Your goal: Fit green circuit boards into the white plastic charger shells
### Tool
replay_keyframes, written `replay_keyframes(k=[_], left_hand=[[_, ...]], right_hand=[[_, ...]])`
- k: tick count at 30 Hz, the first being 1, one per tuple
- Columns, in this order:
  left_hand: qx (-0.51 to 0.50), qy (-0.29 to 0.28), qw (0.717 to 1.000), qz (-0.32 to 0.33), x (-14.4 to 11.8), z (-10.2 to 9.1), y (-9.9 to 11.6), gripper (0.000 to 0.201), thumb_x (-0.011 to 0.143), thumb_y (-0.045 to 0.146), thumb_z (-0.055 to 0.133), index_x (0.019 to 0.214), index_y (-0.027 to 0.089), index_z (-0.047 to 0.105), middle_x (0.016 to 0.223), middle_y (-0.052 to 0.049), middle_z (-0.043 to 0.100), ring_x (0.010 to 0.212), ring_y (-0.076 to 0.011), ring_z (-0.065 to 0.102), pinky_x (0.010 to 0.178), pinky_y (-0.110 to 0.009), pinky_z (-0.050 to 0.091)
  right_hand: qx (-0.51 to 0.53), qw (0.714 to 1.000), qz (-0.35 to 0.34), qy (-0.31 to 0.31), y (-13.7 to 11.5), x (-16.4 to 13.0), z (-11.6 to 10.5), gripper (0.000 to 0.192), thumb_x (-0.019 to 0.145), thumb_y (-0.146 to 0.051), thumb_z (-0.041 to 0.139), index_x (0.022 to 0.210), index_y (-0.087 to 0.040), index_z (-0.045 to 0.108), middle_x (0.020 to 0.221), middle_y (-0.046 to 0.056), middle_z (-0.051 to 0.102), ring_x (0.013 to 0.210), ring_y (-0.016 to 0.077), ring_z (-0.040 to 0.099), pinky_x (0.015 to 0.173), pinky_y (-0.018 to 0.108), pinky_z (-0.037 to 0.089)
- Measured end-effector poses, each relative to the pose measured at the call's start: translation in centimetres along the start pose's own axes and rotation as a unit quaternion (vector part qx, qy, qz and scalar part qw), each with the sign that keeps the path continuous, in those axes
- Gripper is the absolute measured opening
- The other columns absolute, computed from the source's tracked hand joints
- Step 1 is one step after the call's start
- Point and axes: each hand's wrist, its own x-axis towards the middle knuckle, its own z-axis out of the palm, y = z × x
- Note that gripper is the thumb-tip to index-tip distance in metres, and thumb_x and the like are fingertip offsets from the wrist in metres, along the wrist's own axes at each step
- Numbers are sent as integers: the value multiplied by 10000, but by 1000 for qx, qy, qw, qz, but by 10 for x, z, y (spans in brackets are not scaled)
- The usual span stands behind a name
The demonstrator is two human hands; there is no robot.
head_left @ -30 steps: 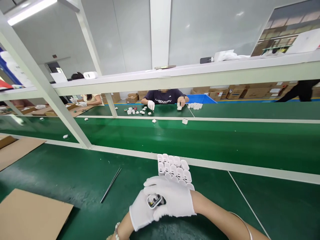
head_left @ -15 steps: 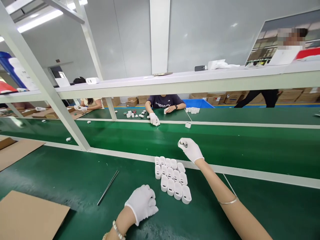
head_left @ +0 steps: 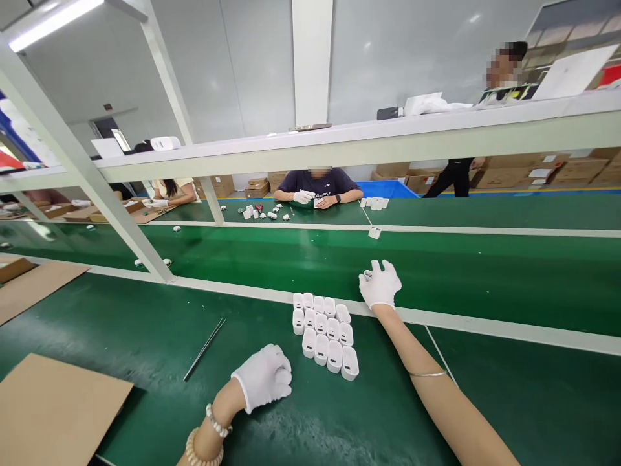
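My right hand [head_left: 381, 286], in a white glove, is over the green belt just past its near rail. A small white and grey part [head_left: 367, 275] shows at its left side, held by the thumb, while other fingers point up and forward. My left hand [head_left: 264, 378], also gloved, rests on the green bench with its fingers curled; whatever they may hold is hidden. Between the hands, in rows, stand several white open-topped charger housings [head_left: 321, 348], with small slots inside. Left of them lies a pair of thin metal tweezers [head_left: 204, 349].
A cardboard sheet [head_left: 63, 411] lies at the lower left. Small white parts [head_left: 176, 228] sit on the belt [head_left: 272, 249]. A slanted post [head_left: 116, 200] and a shelf [head_left: 349, 145] stand ahead. Across the belt a co-worker [head_left: 317, 184] handles a white piece.
My right hand has turned, its fingers now stretched forward over the belt. My left hand stays curled on the bench. The co-worker's gloved hand has drawn back from the belt. The view has shifted slightly.
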Motion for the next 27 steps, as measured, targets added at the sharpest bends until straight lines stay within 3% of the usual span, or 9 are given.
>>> replay_keyframes(k=[4, 8, 10, 14, 22, 24, 27], left_hand=[[-25, 37, 999, 10, -4, -11, -4, 63, 668, 143, 630, 707, 192, 618, 779, -1, 623, 755, -143, 567, 703, -226, 460], [-14, 122, 991, -48, -5, -23, -20, 200, 851, 227, 486, 1012, 149, 576, 837, -34, 612, 721, -134, 584, 678, -240, 485], [12, 137, 988, -76, -1, -22, -26, 247, 888, 254, 452, 1088, 147, 550, 832, -37, 603, 706, -145, 591, 674, -260, 492], [91, 93, 988, -86, 10, -7, -18, 147, 853, 292, 526, 848, 177, 617, 825, -57, 601, 771, -201, 611, 727, -303, 486], [189, 6, 982, -2, 5, 22, 32, 213, 814, 335, 546, 693, 181, 630, 750, -85, 622, 730, -256, 626, 642, -332, 483], [194, 5, 981, 3, 6, 25, 32, 158, 772, 324, 584, 716, 189, 642, 801, -80, 640, 716, -248, 623, 603, -314, 475], [148, 30, 987, -52, 12, 17, 19, 123, 707, 266, 638, 821, 220, 652, 871, -38, 652, 689, -198, 605, 626, -281, 473]], right_hand=[[-28, 999, 12, 27, -5, -4, -3, 369, 887, -225, 465, 1218, -81, 540, 1367, 251, 408, 1303, 368, 322, 1010, 523, 274], [-32, 999, -39, -2, -14, -7, -4, 350, 871, -209, 451, 1181, -138, 598, 1329, 192, 492, 1239, 340, 423, 969, 485, 327], [-31, 998, -55, -18, -16, -7, -2, 347, 869, -211, 443, 1161, -146, 620, 1283, 182, 539, 1200, 327, 463, 956, 473, 346], [-26, 996, -68, -45, -17, -8, 2, 358, 842, -217, 464, 1141, -133, 642, 1191, 179, 599, 1143, 316, 509, 978, 466, 356], [12, 997, -37, -64, -13, -5, 6, 335, 845, -188, 447, 1071, -102, 679, 1165, 202, 617, 1125, 338, 549, 947, 498, 425], [34, 997, -26, -64, -14, -4, 7, 321, 839, -165, 464, 1063, -98, 684, 1160, 203, 619, 1137, 348, 547, 946, 519, 428], [74, 995, -13, -61, -18, -2, 5, 294, 861, -151, 505, 1108, -132, 664, 1170, 160, 619, 1133, 317, 554, 968, 534, 417]])
